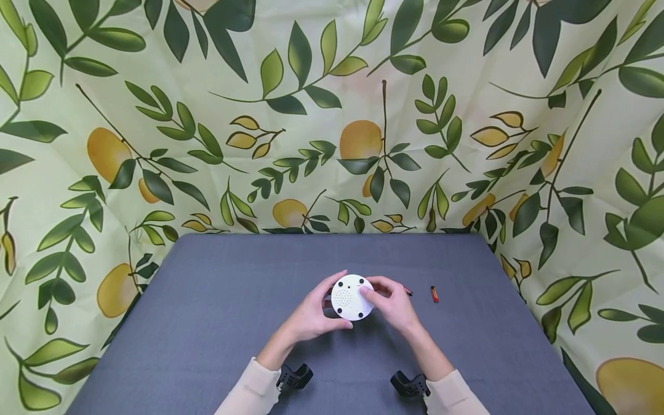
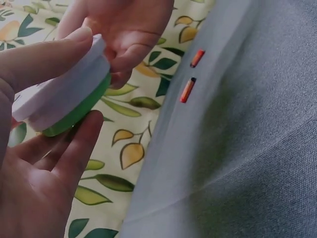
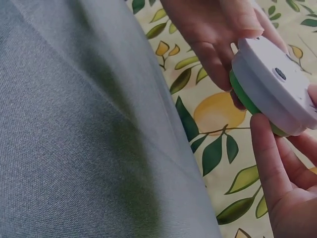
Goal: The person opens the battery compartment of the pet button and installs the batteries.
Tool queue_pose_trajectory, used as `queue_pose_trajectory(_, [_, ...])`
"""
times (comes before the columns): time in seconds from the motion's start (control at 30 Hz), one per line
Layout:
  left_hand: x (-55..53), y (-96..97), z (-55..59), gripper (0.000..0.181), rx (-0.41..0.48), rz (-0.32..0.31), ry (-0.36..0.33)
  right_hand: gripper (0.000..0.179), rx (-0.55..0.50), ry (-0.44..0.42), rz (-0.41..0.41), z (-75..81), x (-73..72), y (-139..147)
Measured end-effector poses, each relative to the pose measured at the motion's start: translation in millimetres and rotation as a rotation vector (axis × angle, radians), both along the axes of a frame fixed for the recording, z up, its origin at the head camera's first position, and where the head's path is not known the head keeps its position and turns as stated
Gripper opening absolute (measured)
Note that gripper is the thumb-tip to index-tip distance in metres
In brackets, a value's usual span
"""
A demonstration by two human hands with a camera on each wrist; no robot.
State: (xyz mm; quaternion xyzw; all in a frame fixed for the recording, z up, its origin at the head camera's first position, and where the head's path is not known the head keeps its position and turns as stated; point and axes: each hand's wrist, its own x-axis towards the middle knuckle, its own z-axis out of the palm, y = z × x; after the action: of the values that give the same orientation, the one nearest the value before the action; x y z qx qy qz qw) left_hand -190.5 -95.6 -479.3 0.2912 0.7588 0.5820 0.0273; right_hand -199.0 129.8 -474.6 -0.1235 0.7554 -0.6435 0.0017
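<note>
Centrally, in the lower half of the head view, a round white device (image 1: 343,297) was held between both hands, its face with dark feet and small holes turned upward. Its left side was gripped by the left hand (image 1: 313,311), with thumb and fingers spread around the rim. Its right side was pinched by the right hand (image 1: 395,305), with the thumb laid on the face and fingers placed beneath. A green band (image 2: 81,110) was seen along the underside.

A slip was judged possible if pressure from the right thumb were increased without matching support underneath; the device could then be tipped or dropped onto the table (image 1: 233,311). Two small red batteries were placed right of the hands: the near battery (image 1: 408,291), partly hidden by the right hand in the head view, and the far battery (image 1: 434,294). Either could be knocked and rolled by a careless rightward sweep.

The back table edge was set well above the hands in the frame. More room was offered at the left; at the right, movement was limited by the batteries.
</note>
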Motion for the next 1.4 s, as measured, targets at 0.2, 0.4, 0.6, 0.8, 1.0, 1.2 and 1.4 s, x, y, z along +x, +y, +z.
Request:
queue_pose_trajectory(0.2, [2.0,5.4,0.1,0.108,0.007,0.009,-0.049,0.032,-0.026,-0.097,0.014,2.8,0.0,-1])
queue_pose_trajectory(0.4, [2.4,8.5,-0.8,0.108,-0.051,0.05,-0.035,0.033,-0.036,-0.141,0.043,4.2,-0.7,-1])
queue_pose_trajectory(0.6, [4.9,7.6,-2.0,0.105,-0.068,0.103,-0.004,0.035,-0.042,-0.113,0.045,3.4,1.0,-1])
queue_pose_trajectory(0.8, [7.0,7.1,-4.4,0.102,-0.054,0.163,-0.007,0.032,-0.009,-0.009,0.019,1.4,6.5,-1])
queue_pose_trajectory(1.0, [7.0,8.9,-7.7,0.102,-0.07,0.231,-0.002,0.028,0.026,0.057,-0.046,1.4,12.6,-4])
queue_pose_trajectory(1.2, [6.6,11.3,-11.1,0.101,-0.058,0.26,0.036,0.023,0.034,0.063,-0.137,3.5,18.4,-9])
queue_pose_trajectory(1.4, [7.1,16.5,-13.3,0.1,-0.054,0.305,0.078,0.019,0.081,0.064,-0.215,2.9,20.2,-16])
